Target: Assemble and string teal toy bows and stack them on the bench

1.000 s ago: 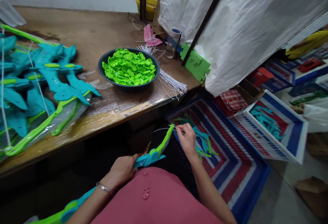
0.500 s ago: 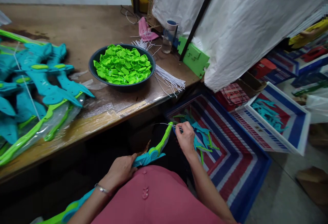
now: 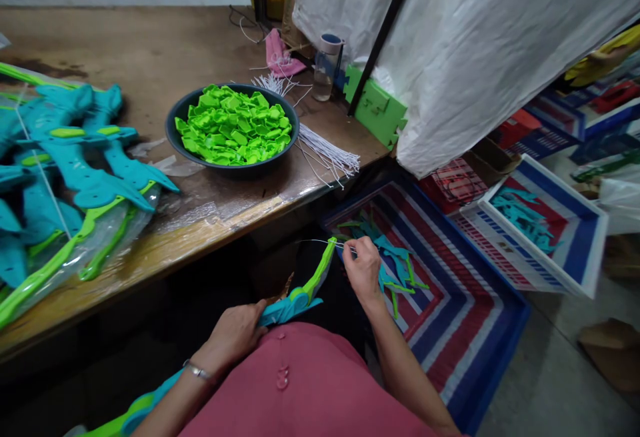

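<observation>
Across my lap lies a teal and lime-green plastic toy bow, its green limb tip pointing up and away from me. My left hand is closed around its teal middle, close to my body. Thin white string passes at the limb tip, with a loose end sticking out to the left. Just right of that tip, my right hand pinches the string between thumb and fingers. The bow's other end shows under my left forearm. Whether the string is knotted is too small to tell.
On the table stand a dark bowl of green plastic pieces, a bundle of white strings and a bottle. Finished-looking bows are piled at left. A striped-lined blue crate holds teal-green parts; a white crate stands behind.
The view has shifted very slightly, so the table things sit a little further left. Both hands keep their hold on the toy bow and the string.
</observation>
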{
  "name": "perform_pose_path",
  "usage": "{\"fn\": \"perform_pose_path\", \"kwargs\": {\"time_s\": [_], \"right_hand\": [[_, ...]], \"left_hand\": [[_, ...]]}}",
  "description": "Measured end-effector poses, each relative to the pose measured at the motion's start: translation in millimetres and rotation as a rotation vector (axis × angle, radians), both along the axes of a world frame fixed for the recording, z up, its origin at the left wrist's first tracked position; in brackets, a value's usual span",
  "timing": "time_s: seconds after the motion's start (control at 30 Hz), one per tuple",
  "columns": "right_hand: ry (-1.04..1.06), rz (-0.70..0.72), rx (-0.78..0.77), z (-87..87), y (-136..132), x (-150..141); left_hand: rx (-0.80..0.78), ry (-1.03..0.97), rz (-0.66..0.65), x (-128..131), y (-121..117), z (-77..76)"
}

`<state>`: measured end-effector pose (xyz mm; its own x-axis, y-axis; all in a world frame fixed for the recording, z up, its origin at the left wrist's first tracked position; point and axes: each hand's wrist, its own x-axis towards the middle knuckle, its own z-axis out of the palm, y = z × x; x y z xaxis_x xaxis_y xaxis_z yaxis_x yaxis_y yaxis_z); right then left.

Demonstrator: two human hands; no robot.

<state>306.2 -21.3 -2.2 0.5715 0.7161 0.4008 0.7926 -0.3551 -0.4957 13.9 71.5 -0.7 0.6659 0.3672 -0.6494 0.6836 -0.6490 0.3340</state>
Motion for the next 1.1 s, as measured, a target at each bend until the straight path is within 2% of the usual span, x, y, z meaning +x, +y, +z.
{"fn": "perform_pose_path", "kwargs": {"time_s": [0.23,0.5,0.6,0.7,0.77,0.8,0.9,0.97,1.0,1.03,1.1], "right_hand": [[-0.004,0.026,-0.022,-0.8,3,-7],[-0.026,0.112,-0.085,-16.5,24,-6],[-0.033,0.132,-0.095,-10.6,22,6],[-0.039,0.154,-0.076,4.8,11,21],[-0.043,0.170,-0.055,13.7,0,31],[-0.054,0.171,-0.045,16.2,-6,37],[-0.205,0.115,-0.019,14.6,-26,55],[-0.300,0.058,0.003,7.7,-38,66],[-0.326,0.035,0.012,3.4,-42,71],[-0.344,0.019,0.021,-1.2,-46,74],[-0.363,0.004,0.028,-10.7,-50,81]], "left_hand": [[0.003,-0.008,0.008,-1,-2,-1.0],[-0.016,-0.107,0.034,6,1,7.8],[-0.045,-0.184,0.073,16,0,13.8],[-0.089,-0.310,0.135,19,-2,23.3],[-0.040,-0.473,0.250,7,-2,32.2],[0.048,-0.569,0.340,-4,-3,37.4],[0.541,-0.753,0.685,-53,-7,52.6],[0.856,-0.726,0.907,-91,-11,57.0],[0.939,-0.706,1.021,-107,-13,56.0],[0.947,-0.712,1.166,-122,-13,52.6],[0.749,-0.803,1.522,-141,-13,40.2]]}}
